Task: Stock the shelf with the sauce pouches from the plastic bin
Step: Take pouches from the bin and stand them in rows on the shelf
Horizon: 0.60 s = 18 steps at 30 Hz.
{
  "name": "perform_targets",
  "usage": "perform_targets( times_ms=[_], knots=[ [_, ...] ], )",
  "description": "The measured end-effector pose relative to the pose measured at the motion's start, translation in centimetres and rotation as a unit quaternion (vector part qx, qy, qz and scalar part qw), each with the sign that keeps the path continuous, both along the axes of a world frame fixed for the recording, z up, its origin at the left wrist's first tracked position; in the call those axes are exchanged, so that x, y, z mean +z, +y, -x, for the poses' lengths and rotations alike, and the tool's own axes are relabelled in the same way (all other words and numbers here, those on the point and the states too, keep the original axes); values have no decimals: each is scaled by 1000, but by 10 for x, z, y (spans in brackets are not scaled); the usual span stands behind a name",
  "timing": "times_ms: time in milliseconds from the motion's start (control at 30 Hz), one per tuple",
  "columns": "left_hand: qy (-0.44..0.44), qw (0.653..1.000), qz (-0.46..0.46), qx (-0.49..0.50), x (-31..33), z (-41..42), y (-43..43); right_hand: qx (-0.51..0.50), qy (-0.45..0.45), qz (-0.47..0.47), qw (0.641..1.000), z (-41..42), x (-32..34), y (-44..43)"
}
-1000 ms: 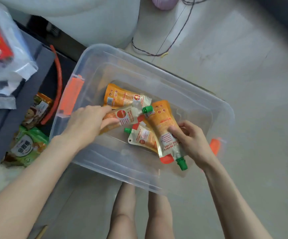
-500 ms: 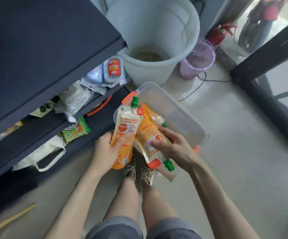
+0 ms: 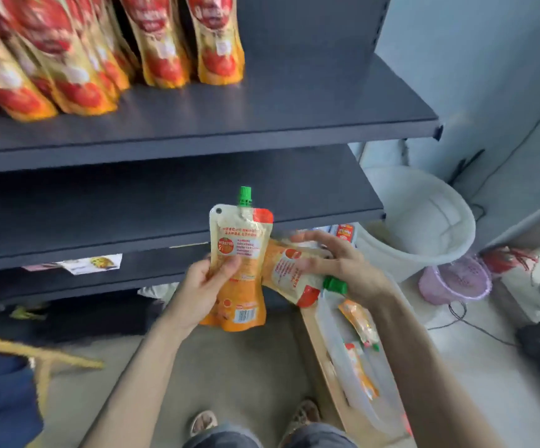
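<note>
Left grip pinching upright pouch, right grip curled round tilted pouch, both just before shelf edge

Standing pouches on upper shelf at left, upright pouch in left hand before lower shelf, second pouch (tilted) in right hand beside it, plastic bin below right, bucket behind.
</note>
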<state>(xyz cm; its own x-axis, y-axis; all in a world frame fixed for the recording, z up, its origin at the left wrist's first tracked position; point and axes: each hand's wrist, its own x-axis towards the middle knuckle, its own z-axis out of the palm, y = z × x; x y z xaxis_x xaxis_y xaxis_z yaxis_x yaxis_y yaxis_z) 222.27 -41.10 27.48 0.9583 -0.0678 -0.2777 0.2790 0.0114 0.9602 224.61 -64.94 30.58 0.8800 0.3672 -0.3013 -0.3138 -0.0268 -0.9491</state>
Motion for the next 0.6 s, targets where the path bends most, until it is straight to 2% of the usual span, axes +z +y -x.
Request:
perform_targets(
  times_ms=[133, 200, 300, 467, 600],
  knots=[
    [2, 997, 11, 73, 32, 9, 70, 62, -17, -187, 980, -1, 25, 64],
    [7, 995, 27, 93, 46, 10, 102, 92, -55, -220, 970, -2, 33, 96],
    [-2, 995, 38, 90, 65, 7, 139, 80, -132, -165, 974, -7, 43, 146],
    [-41, 996, 75, 32, 90, -2, 173, -89, -216, -82, 969, -21, 60, 207],
    [-13, 994, 111, 1, 99, -17, 190, -173, -237, -63, 954, -31, 75, 234]
  ],
)
